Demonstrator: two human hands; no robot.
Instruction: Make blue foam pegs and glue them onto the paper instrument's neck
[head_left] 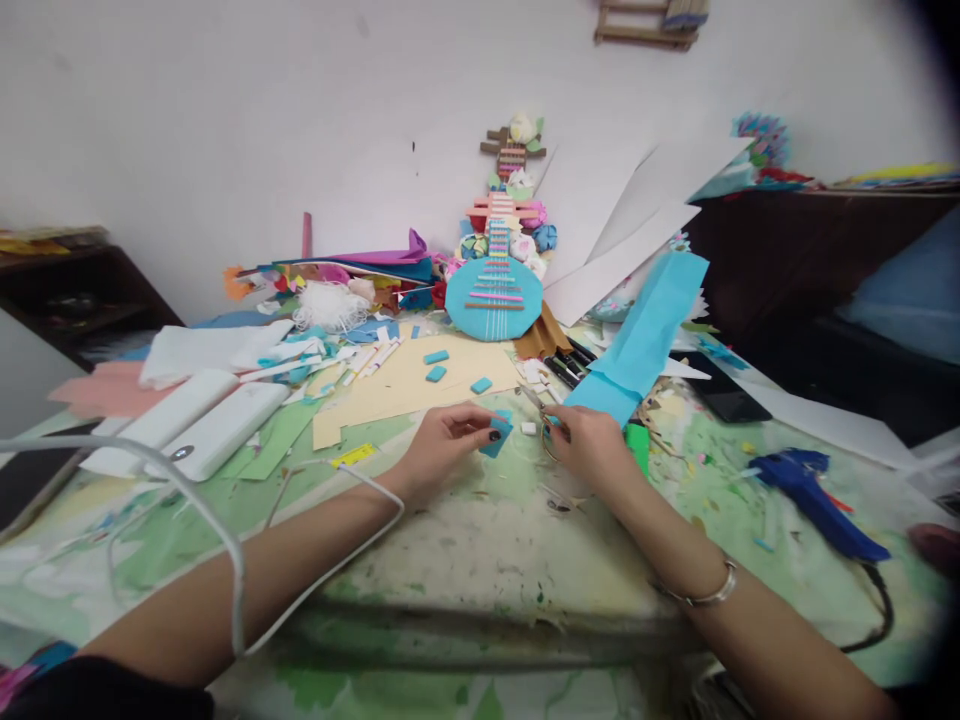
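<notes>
Between the thumb and fingers of my left hand (450, 445) is a small piece of blue paper (497, 436). My right hand (589, 445) is closed round the handles of a pair of scissors (534, 400), whose blades point up and left, apart from the paper. A small white block (528, 429) lies between my hands. Just beyond my right hand, a long strip of blue crepe paper (637, 340) leans upward. Small blue rectangles (481, 385) rest on and beside a cream sheet (405, 390) ahead of my left hand.
A blue paper lute (495, 300) with paper flowers stands against the wall. To the right lie a blue glue gun (817, 500) and a black phone (720, 386). White power banks (225, 425) sit at left. A white cable (232, 560) loops over my left forearm.
</notes>
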